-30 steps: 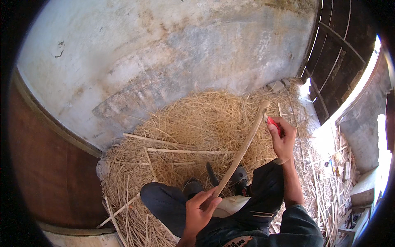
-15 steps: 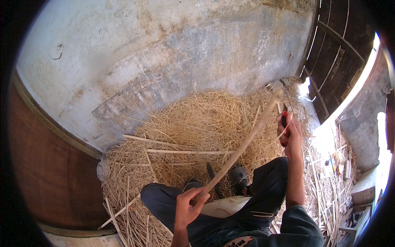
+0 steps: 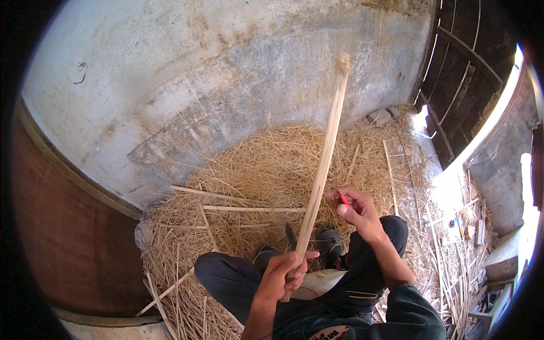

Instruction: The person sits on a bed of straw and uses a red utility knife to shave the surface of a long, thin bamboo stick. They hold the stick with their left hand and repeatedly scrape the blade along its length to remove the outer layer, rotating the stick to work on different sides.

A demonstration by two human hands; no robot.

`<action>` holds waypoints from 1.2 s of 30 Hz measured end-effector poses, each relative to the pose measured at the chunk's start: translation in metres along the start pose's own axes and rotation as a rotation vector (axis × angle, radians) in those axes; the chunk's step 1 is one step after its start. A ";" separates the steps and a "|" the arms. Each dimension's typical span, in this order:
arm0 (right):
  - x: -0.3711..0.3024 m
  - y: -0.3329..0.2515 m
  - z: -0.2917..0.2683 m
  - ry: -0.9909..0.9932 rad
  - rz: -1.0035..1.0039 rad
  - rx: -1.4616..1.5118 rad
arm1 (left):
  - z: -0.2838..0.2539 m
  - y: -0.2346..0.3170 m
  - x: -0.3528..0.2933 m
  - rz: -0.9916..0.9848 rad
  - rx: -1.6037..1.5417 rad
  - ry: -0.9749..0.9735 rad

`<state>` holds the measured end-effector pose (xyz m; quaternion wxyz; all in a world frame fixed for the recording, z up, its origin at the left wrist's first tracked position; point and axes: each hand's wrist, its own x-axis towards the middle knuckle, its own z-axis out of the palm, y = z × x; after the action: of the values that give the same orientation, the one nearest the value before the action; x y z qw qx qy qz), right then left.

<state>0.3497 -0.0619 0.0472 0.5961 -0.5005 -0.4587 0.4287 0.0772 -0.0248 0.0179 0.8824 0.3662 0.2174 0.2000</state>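
The left hand (image 3: 283,275) grips the lower end of a long stick (image 3: 323,164), which stands nearly upright above the straw (image 3: 260,175); the right hand (image 3: 357,209), just beside it, pinches a small red tool (image 3: 343,198)

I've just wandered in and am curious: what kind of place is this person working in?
Probably a rough shed or rural workshop. A heap of straw covers the floor against a worn plaster wall, cut sticks lie scattered by a dark wooden door, and the left hand holds a long stick.
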 end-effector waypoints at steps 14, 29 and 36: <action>0.011 0.007 0.034 -0.085 -0.035 -0.090 | -0.008 -0.023 0.046 0.426 0.670 0.235; 0.032 -0.036 -0.012 -0.154 -0.314 -0.947 | -0.013 0.095 -0.025 1.179 1.542 1.073; 0.027 -0.035 -0.029 -0.300 -0.280 -0.981 | -0.002 0.127 -0.024 0.850 2.034 0.915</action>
<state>0.3852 -0.0463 0.0831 0.2715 -0.5877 -0.7479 0.1468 0.0319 0.0469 0.1152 -0.1084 0.8347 0.4317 0.3242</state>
